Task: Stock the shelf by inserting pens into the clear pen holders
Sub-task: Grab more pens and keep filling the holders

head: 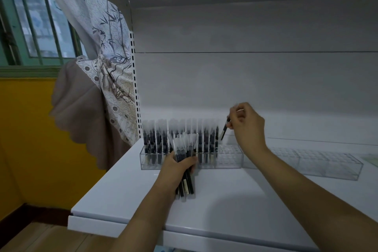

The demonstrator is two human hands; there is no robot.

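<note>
Her left hand (180,166) grips the spare pens (185,170) as a ready supply while the right hand (247,127) pinches one pen (224,129), tilted toward the pen holder (229,161)'s free slots

The picture is dim and a bit grey. Most light comes from the window (41,16) on the left, where the glass looks pale and washed out. The white shelf (225,200) has a soft dark shadow under the right arm, and the back wall (245,80) goes darker near the top. The right hand (247,125) is a little blurry. The tops of the pens (180,129) look smeared and foggy. Straight lines bend near the edges, like the post (136,92) with holes.
</note>
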